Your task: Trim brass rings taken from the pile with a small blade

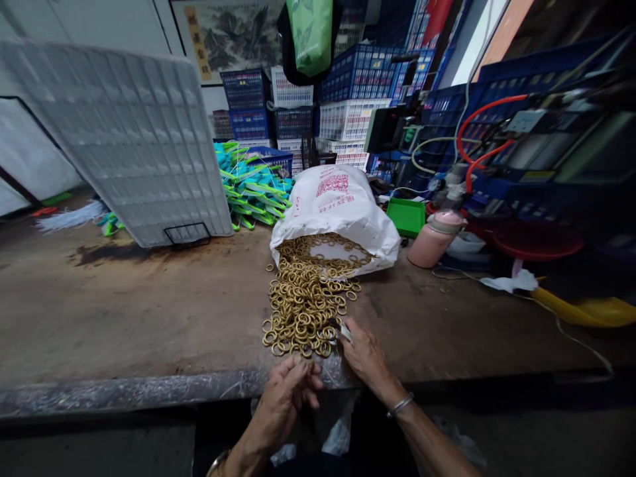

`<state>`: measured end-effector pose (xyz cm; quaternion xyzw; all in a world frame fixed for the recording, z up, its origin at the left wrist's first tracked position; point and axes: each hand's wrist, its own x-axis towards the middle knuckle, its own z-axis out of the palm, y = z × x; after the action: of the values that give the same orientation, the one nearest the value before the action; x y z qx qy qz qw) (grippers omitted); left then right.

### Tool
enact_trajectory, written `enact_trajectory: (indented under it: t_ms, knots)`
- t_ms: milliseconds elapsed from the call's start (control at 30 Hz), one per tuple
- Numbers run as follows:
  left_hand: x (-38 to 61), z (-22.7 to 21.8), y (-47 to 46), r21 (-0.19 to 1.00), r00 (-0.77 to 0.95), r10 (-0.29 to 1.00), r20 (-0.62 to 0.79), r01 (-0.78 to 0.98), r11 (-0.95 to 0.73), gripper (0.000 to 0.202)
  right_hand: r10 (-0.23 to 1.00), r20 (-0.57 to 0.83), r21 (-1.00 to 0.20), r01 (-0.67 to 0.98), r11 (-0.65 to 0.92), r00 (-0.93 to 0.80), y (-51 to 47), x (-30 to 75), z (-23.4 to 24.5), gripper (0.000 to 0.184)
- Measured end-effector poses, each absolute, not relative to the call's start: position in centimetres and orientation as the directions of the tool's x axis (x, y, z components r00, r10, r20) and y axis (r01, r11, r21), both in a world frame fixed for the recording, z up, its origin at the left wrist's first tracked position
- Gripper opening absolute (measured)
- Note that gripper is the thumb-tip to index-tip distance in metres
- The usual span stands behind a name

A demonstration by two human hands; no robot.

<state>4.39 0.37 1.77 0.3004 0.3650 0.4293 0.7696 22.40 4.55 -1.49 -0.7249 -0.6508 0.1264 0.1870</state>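
A pile of brass rings (pixel 305 305) spills from a white sack (pixel 335 209) lying on its side on the worn workbench (pixel 149 318). My right hand (pixel 365 351) rests at the near right edge of the pile, fingers pinched on a small white thing that I cannot make out. My left hand (pixel 288 394) hangs at the bench's front edge just below the rings, fingers curled together; what they hold is hidden.
A white plastic grid tray (pixel 124 132) leans upright at the back left. Behind the sack lie teal and green bundles (pixel 253 185); blue and white crates (pixel 348 99) are stacked further back. A pink bottle (pixel 434 238), a green box (pixel 407 215) and a machine with red hoses (pixel 497 132) stand at the right.
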Motion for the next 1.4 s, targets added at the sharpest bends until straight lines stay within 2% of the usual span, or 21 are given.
enact_trajectory:
  t_ms: [133,333,433,600,833,1000,1167,1300,1400]
  knots:
    - [4.2,1.8,0.5,0.682,0.38,0.857,-0.349,-0.524,0.51,0.015,0.994,0.078,-0.428,0.903,-0.035,0.076,5.2,21.1,-1.0,0.008]
    - [3.9,1.1,1.3,0.526,0.464,0.796,-0.387,-0.599,0.605,0.015,0.995,0.061,-0.369,0.928,-0.05,0.078,5.7,20.7,-1.2,0.01]
    - [4.1,0.7,1.4,0.502,0.442,0.781,-0.441,-0.6,0.623,0.024,0.996,0.063,-0.38,0.925,-0.029,0.057,5.7,20.9,-1.3,0.011]
    - [4.5,0.5,1.5,0.622,0.369,0.802,-0.469,-0.507,0.597,0.024,0.996,0.068,-0.421,0.907,-0.03,0.064,5.7,21.3,-1.6,0.014]
    - [5.5,0.3,2.6,0.885,0.255,0.903,-0.347,-0.228,0.405,0.033,0.991,0.118,-0.494,0.87,-0.003,0.07,5.2,21.7,-2.4,0.011]
    - [6.5,0.4,3.6,0.92,0.24,0.912,-0.332,-0.132,0.37,0.035,0.987,0.117,-0.584,0.811,-0.023,0.112,5.2,21.7,-2.7,0.011]
    - [7.2,1.0,3.7,0.931,0.243,0.916,-0.319,-0.103,0.351,0.031,0.977,0.198,-0.679,0.73,0.078,0.081,5.0,21.0,-1.9,0.01]
    - [7.3,1.5,3.7,0.967,0.229,0.949,-0.217,-0.084,0.242,0.021,0.967,0.252,-0.718,0.676,0.168,0.027,4.5,20.1,-1.3,0.011]
    - [6.9,1.2,3.6,0.993,0.158,0.981,-0.109,-0.036,0.116,0.02,0.976,0.217,-0.774,0.607,0.18,-0.013,4.1,19.6,-0.5,0.016]
